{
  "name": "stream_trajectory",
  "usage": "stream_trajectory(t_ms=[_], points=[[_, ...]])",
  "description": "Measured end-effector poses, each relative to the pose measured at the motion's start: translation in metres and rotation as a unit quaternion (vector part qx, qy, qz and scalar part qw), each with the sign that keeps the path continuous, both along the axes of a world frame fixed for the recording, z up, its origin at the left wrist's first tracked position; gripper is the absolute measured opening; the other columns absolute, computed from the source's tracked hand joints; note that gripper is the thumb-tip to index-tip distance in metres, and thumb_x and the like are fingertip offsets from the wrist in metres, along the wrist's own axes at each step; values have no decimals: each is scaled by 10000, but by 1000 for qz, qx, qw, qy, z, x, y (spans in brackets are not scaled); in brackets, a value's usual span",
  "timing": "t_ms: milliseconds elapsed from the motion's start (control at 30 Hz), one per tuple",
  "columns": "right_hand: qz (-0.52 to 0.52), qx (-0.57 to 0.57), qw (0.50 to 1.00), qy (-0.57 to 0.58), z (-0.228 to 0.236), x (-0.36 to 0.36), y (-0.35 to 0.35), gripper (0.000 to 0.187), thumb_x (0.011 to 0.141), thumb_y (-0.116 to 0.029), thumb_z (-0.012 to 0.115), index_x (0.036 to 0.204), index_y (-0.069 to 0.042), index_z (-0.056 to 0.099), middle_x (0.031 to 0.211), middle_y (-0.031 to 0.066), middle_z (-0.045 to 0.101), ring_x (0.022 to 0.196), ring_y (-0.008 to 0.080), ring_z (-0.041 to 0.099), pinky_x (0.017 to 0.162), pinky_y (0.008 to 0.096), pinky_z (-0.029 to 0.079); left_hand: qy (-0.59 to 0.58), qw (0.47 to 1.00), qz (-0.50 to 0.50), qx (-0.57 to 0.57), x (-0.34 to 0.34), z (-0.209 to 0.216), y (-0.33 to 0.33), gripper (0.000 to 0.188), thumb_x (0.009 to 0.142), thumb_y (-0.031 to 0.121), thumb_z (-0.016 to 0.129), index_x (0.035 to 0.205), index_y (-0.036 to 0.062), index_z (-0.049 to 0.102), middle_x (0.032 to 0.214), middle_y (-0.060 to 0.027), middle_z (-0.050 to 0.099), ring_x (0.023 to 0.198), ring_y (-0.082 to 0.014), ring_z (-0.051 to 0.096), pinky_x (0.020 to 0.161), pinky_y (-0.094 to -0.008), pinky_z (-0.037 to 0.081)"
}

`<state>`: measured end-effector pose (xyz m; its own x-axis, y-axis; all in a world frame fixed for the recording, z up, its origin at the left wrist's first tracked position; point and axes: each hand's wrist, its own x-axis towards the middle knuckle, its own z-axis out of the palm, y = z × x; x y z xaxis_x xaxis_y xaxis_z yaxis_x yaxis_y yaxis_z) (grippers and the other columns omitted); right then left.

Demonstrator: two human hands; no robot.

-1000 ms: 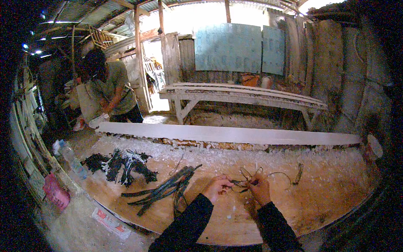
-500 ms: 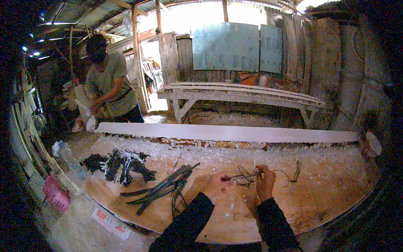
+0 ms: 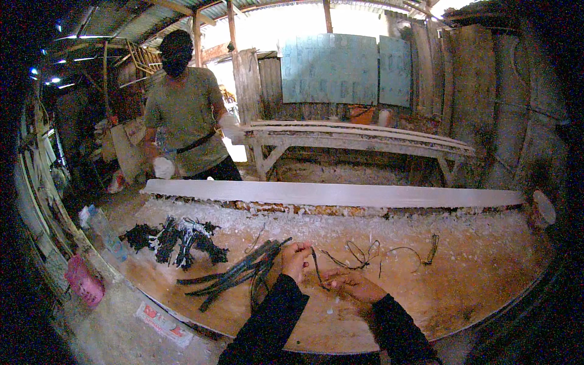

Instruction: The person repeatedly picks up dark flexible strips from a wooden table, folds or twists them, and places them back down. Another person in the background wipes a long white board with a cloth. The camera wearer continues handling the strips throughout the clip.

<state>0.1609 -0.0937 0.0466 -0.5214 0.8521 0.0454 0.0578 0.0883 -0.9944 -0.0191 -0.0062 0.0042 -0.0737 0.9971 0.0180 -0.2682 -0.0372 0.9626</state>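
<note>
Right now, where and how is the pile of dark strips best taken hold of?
I would grip the pile of dark strips toward its far right end, from above, across its length: there the strips bunch together, while the left ends fan apart. The left hand is nearest, but it holds a thin dark piece.

My sleeves cut off at btm edge. Strip ends too sm./blurry to tell w/ my hands there. Co-worker: lower legs hidden behind wht board. Blue sheet marks illegible.
</note>
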Motion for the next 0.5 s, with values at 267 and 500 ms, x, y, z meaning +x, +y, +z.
stream_trajectory(t_ms=[267, 500], points=[[-20, 98, 995, 5, 0, 15, 9, 67, 735, -87, 611, 764, -33, 584, 863, 40, 573, 888, 154, 514, 822, 290, 382, 64, 993, -98, -28, 7, -7, 2, 87, 725, 123, 583, 802, 82, 584, 701, 32, 551, 585, -62, 463, 445, -198, 339], [-257, 163, 952, -32, -11, 17, 18, 91, 691, -26, 611, 704, -58, 527, 731, 15, 558, 688, 117, 522, 628, 248, 423, 138, 960, -244, -7, 17, -10, -1, 118, 742, 127, 571, 852, 83, 572, 716, 50, 561, 529, -41, 444, 414, -190, 322]])
